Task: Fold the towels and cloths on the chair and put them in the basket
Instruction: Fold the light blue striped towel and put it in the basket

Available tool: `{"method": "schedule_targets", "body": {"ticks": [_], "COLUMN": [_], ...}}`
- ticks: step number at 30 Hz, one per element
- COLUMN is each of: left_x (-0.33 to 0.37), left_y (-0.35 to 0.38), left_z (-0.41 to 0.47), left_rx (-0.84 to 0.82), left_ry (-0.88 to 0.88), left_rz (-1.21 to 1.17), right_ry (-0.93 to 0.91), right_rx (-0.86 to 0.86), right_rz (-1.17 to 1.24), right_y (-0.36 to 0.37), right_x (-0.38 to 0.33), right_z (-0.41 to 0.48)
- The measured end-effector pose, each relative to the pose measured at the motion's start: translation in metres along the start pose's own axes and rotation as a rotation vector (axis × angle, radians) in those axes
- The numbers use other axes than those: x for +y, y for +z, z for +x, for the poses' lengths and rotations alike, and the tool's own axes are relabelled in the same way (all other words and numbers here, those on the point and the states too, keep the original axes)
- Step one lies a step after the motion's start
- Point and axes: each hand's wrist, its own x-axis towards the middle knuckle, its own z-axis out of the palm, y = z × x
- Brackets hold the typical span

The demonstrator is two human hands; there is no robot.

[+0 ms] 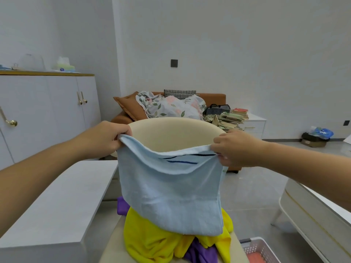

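White walls, a grey floor, a white cabinet [47,111] at left, and a brown sofa [214,99] behind.

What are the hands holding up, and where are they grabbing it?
Both hands hold one light blue towel by its top edge: the left hand pinches the top left corner, the right hand the top right. It hangs over the chair.

Two bare hands were in view, the left hand [106,137] and the right hand [237,149]. There was one pale blue terry towel [171,190] with two dark blue stripes. One crumpled yellow cloth [152,242] and one crumpled purple cloth [201,253] lay on the one cream padded chair [171,131]. One white perforated plastic basket [260,247] held one orange item, its kind unclear.
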Motion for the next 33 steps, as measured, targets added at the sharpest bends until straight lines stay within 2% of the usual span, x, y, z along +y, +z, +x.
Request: {"method": "schedule_targets", "body": {"ticks": [2,6,8,11,13,18,22,26,29,33], "left_x": [-0.005,-0.01,-0.006,0.004,0.011,0.016,0.016,0.019,0.018,0.017], "left_y": [0.001,0.007,0.012,0.02,0.023,0.021,0.02,0.016,0.011,-0.001], "left_z": [-0.002,-0.008,-0.008,-0.006,-0.003,-0.001,-0.003,-0.007,-0.008,-0.005], "left_rx": [-0.009,-0.031,-0.067,-0.129,-0.141,-0.138,-0.149,-0.147,-0.121,-0.121], "left_ry": [-0.029,-0.091,-0.096,-0.117,-0.123,-0.162,-0.121,-0.053,-0.01,0.021], "left_rz": [0.017,-0.009,0.048,0.157,0.217,0.357,0.306,0.314,0.323,0.318], "right_ry": [0.055,0.158,0.173,0.132,0.129,0.267,0.29,0.321,0.271,0.131], "right_rx": [-0.02,-0.054,-0.072,-0.134,-0.16,-0.052,0.077,0.054,0.107,0.183], "right_rz": [0.263,0.486,0.455,0.208,0.151,0.393,0.246,0.343,0.521,0.326], "right_y": [0.0,-0.005,-0.007,-0.007,-0.001,0.001,-0.005,-0.007,-0.014,-0.028], "right_x": [0.005,0.014,0.012,0.002,-0.004,-0.008,-0.008,-0.001,0.006,0.014], "right_z": [-0.002,-0.008,-0.008,-0.004,0.0,-0.005,-0.012,-0.009,-0.01,-0.014]}}
